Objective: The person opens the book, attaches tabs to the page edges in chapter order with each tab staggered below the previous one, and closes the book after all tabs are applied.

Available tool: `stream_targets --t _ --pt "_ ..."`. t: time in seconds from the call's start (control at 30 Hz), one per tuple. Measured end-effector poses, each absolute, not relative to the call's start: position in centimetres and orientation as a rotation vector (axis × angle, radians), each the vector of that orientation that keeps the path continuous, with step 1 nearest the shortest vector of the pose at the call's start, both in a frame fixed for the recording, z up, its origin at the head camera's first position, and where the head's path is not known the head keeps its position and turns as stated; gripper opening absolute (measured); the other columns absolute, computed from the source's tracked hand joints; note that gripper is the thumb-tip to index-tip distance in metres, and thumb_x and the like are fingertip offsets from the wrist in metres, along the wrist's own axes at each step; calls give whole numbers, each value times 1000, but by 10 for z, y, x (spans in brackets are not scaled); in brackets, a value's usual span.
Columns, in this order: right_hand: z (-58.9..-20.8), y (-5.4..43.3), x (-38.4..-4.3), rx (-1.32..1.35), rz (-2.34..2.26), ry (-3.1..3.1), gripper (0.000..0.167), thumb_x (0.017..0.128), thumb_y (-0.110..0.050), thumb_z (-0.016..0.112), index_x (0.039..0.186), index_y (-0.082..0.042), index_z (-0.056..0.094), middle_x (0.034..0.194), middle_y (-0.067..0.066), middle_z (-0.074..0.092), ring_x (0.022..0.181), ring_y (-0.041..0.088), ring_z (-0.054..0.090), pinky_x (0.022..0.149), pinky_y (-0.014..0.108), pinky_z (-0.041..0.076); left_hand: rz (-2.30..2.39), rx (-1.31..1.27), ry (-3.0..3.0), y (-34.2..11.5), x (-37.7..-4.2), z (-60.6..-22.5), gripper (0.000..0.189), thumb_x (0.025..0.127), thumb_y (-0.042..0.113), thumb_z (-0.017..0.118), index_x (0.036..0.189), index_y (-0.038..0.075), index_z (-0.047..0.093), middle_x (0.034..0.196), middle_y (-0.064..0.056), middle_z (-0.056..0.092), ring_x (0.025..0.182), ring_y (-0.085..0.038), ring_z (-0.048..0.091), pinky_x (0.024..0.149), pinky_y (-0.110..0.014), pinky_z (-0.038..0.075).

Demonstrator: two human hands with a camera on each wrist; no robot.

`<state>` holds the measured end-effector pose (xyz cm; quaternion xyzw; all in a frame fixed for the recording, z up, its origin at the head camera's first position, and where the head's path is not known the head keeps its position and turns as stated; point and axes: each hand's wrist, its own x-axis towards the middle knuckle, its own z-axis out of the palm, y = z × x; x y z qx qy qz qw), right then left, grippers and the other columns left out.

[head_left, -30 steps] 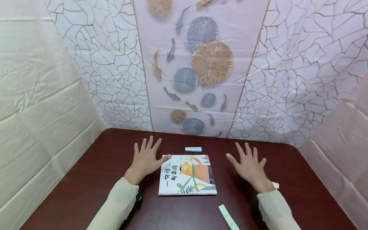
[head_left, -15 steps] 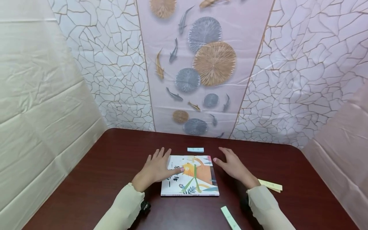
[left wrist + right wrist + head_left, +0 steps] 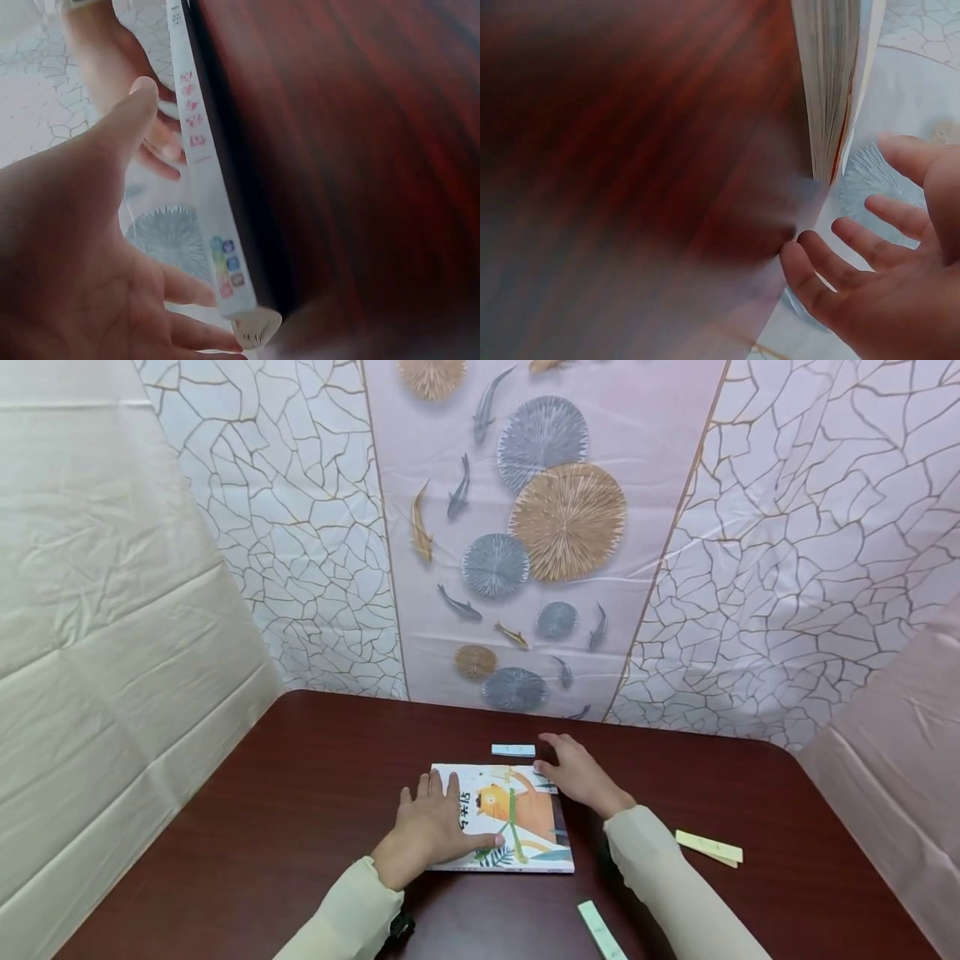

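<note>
My L hand (image 3: 431, 831): fingers (image 3: 436, 783) spread apart over L part of the picture book (image 3: 525, 814), which lies flat on the counter (image 3: 300, 760) from under those fingers across to my R thumb; can't tell if touching. My R hand (image 3: 577, 777): fingers slightly apart, thumb at book's far R corner. Blue strip (image 3: 513, 750) just beside R fingertips, yellow strip (image 3: 708, 845) farther R, green strip (image 3: 600, 929) nearer me than both hands' fingers.

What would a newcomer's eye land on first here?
Probably the backdrop behind the dark red table, printed with fish and large discs. Next, the book on that table, showing an orange animal, with the left hand over its left side and the right hand by its far right corner.
</note>
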<state>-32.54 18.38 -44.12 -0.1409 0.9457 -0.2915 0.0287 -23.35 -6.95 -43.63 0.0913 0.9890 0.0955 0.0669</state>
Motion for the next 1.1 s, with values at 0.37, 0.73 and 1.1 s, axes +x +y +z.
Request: stream_targets --t 0.37,0.73,1.1 --pt "-443 166 -337 -469 -896 2900 53 105 -14 67 155 -4 51 150 26 49 134 42 50 99 54 51 318 272 2940 -68 -236 -438 129 71 85 75 159 -2 41 165 -31 31 153 -43 34 117 -66 34" --pt "-445 171 -336 -481 -894 2901 52 105 -14 66 153 -3 51 146 29 49 137 49 44 100 58 50 362 326 2841 -74 -247 -436 124 76 75 81 164 2 33 171 -26 21 159 -40 23 122 -64 28" --pt "-445 162 -335 -463 -672 2951 53 102 -11 70 153 -9 54 144 26 51 128 44 48 96 54 51 215 415 2789 -83 -256 -420 118 73 63 91 163 7 39 171 -22 25 161 -39 18 124 -58 26"
